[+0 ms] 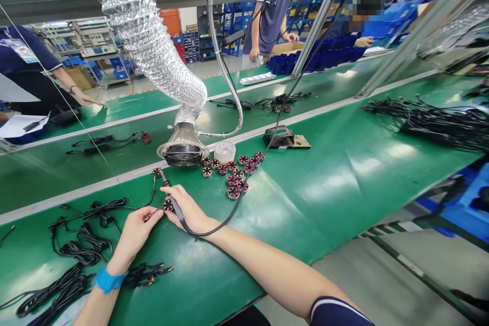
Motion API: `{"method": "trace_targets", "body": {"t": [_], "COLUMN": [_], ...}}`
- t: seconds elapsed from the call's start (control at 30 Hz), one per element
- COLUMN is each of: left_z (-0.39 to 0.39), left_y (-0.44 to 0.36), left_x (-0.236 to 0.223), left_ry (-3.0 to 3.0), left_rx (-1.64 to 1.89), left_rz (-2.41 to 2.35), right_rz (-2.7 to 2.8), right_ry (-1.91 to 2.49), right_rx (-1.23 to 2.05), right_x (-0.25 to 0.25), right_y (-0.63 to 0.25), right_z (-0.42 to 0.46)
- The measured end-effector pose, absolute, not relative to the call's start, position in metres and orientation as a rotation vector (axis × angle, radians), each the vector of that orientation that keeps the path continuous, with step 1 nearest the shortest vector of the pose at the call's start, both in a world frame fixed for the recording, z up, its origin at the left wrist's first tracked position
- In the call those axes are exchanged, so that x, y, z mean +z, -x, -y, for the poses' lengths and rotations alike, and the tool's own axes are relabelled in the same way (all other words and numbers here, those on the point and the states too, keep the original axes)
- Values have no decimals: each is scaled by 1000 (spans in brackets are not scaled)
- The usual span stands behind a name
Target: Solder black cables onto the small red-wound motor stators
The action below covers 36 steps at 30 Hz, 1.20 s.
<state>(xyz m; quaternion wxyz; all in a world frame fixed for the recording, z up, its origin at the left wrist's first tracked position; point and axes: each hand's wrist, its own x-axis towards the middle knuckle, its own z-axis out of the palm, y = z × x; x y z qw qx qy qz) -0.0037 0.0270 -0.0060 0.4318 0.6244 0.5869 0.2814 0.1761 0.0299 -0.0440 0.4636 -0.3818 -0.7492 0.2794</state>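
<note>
My right hand (187, 209) is closed round the grey handle of a soldering iron (176, 208), its tip pointing up and away toward the fan. Beneath its fingers, a small round motor stator (167, 205) with copper windings sits at the fingertips. My left hand (139, 229), a blue band on its wrist, pinches what looks like a thin dark cable end (150, 215) beside that stator. Just past the iron's tip lies another stator (157, 172) with a black cable attached. Coiled black cables (86, 244) lie left of my left hand.
A fume fan (182, 155) hangs from a foil duct (164, 61) ahead of my hands. Several red stators (233, 180) and a tape roll (224, 152) lie right of it. Further right are a black metal holder (284, 138) and a cable pile (431, 122). Other people stand across the bench.
</note>
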Motion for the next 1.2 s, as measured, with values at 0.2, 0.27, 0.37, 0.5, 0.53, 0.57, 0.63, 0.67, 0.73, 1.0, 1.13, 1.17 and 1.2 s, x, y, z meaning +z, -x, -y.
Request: {"method": "trace_targets", "body": {"t": [0.2, 0.27, 0.37, 0.5, 0.53, 0.57, 0.63, 0.67, 0.73, 1.0, 1.13, 1.17, 1.2], "left_z": [-27, -27, -27, -26, -26, -26, -27, -27, -28, -30, -29, -29, -28], "left_y": [2, 1, 4, 8, 9, 10, 11, 11, 12, 11, 10, 9, 9], "left_x": [-5, -4, -4, -4, -4, -4, -6, -8, -10, -14, -15, -14, -13], "left_ry": [-1512, -1494, -1451, -1407, -1394, -1381, -1361, -1354, -1338, -1287, -1310, -1313, -1318], "left_rx": [800, 816, 816, 767, 766, 771, 793, 803, 820, 862, 863, 864, 863], "left_rz": [-1452, -1444, -1420, -1383, -1381, -1381, -1372, -1363, -1345, -1366, -1359, -1360, -1360], "right_rz": [1800, 1781, 1777, 1767, 1764, 1764, 1760, 1759, 1754, 1747, 1747, 1748, 1749], "right_ry": [879, 872, 873, 885, 887, 886, 883, 880, 876, 893, 888, 889, 890], "right_rx": [708, 715, 716, 711, 709, 708, 705, 704, 704, 727, 725, 724, 722], "right_x": [-43, -45, -49, -50, -50, -50, -50, -50, -51, -50, -49, -49, -49], "right_y": [-175, -174, -173, -172, -172, -172, -172, -171, -171, -171, -171, -171, -171], "right_z": [-28, -27, -29, -30, -30, -29, -29, -29, -29, -28, -28, -28, -28]}}
